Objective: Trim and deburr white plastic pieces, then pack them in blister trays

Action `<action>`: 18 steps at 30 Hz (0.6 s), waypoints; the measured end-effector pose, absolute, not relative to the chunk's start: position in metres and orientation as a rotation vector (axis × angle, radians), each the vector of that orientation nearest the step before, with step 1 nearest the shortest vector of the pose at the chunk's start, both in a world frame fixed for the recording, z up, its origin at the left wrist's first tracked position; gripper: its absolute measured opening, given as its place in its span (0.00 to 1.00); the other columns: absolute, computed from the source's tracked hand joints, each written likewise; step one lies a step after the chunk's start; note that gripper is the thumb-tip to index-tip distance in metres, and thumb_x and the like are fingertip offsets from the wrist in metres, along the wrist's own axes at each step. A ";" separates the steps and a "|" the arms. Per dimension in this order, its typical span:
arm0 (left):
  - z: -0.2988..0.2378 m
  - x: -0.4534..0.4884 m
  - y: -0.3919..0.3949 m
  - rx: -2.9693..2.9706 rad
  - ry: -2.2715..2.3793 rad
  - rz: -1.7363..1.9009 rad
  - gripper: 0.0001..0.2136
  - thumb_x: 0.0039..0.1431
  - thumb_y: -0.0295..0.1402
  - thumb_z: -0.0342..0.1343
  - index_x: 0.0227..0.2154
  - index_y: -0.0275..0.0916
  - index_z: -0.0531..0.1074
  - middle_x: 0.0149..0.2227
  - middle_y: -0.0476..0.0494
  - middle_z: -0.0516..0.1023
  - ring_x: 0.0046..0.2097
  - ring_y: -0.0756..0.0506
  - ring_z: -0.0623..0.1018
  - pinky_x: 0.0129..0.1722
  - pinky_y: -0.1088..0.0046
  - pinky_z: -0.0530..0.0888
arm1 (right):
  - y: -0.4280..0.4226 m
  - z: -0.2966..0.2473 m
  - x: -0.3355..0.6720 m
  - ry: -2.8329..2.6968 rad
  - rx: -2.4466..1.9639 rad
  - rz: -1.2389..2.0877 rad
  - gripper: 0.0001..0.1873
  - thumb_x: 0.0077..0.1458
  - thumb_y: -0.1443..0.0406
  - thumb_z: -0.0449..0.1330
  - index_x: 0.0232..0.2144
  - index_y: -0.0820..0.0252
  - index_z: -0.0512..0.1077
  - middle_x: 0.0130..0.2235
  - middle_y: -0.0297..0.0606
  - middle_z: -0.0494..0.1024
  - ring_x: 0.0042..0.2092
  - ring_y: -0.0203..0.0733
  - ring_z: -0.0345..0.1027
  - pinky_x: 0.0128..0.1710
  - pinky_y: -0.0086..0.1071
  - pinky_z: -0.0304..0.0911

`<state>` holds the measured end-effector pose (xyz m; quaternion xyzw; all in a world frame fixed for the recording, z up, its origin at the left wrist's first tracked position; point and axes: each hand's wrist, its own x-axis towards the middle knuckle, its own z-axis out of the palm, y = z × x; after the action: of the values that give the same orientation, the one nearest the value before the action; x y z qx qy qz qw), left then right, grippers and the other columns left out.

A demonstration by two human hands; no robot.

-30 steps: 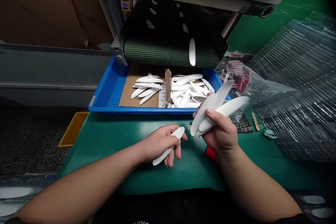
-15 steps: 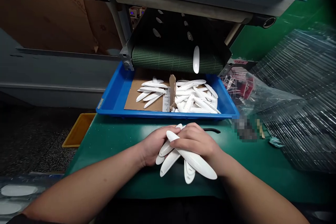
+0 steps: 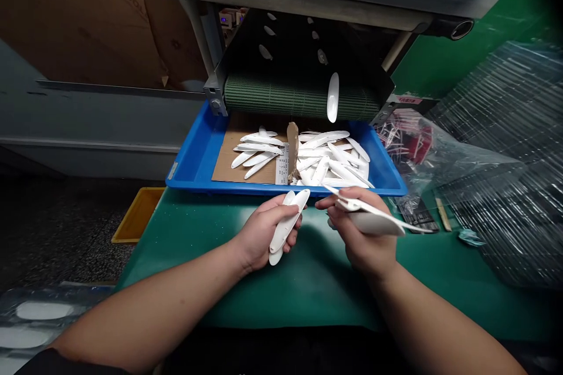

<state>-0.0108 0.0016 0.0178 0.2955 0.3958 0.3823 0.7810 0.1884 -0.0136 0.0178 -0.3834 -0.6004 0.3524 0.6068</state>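
My left hand [image 3: 264,234] grips a small stack of long white oval plastic pieces [image 3: 288,225], thumb laid across the top one. To its right, my right hand [image 3: 365,240] is closed around several more white plastic pieces [image 3: 373,221], seen partly edge-on and tilted. Both hands are above the green table [image 3: 246,299], in front of a blue tray [image 3: 189,155]. Inside the tray, more such pieces lie in a small group [image 3: 257,149] on the left and a larger heap [image 3: 325,167] on the right, with an upright cardboard divider [image 3: 292,149] between them.
Behind the tray, a green conveyor belt [image 3: 281,94] carries white pieces, one overhanging its front edge. Clear plastic trays [image 3: 505,176] are stacked at the right, near a bag of red and white bits [image 3: 409,140]. A yellow bin [image 3: 136,217] stands at lower left.
My hands have moved apart, splitting the bundle of white pieces between them. The right hand has gone up and right, turning its pieces. The view has shifted slightly.
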 end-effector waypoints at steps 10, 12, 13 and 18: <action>0.016 -0.010 -0.005 0.806 0.831 0.886 0.08 0.65 0.37 0.62 0.39 0.40 0.70 0.29 0.50 0.76 0.25 0.52 0.73 0.24 0.78 0.70 | -0.003 0.022 0.181 -1.051 -1.114 1.161 0.23 0.58 0.57 0.75 0.51 0.59 0.77 0.40 0.42 0.85 0.37 0.46 0.80 0.36 0.38 0.77; 0.017 -0.010 -0.006 0.847 0.826 0.849 0.08 0.65 0.38 0.61 0.40 0.39 0.71 0.28 0.51 0.75 0.24 0.52 0.72 0.23 0.79 0.69 | -0.002 0.022 0.182 -1.069 -1.118 1.201 0.23 0.58 0.56 0.75 0.51 0.59 0.77 0.39 0.41 0.84 0.36 0.45 0.78 0.36 0.38 0.76; 0.017 -0.010 -0.007 0.853 0.812 0.827 0.08 0.65 0.38 0.60 0.40 0.39 0.71 0.27 0.51 0.74 0.23 0.52 0.71 0.22 0.79 0.68 | -0.002 0.022 0.182 -1.083 -1.116 1.222 0.23 0.58 0.56 0.75 0.51 0.59 0.77 0.38 0.41 0.84 0.35 0.45 0.77 0.36 0.38 0.75; 0.017 -0.009 -0.007 0.912 0.854 0.796 0.08 0.64 0.38 0.58 0.39 0.40 0.70 0.26 0.53 0.72 0.23 0.52 0.69 0.23 0.77 0.67 | -0.002 0.024 0.182 -1.109 -1.107 1.310 0.23 0.59 0.55 0.74 0.51 0.57 0.76 0.35 0.39 0.82 0.34 0.44 0.76 0.36 0.37 0.72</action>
<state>-0.0086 -0.0075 0.0175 0.4155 0.3889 0.3624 0.7381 0.1819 -0.0019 0.0237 -0.4624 -0.4629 0.5468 0.5224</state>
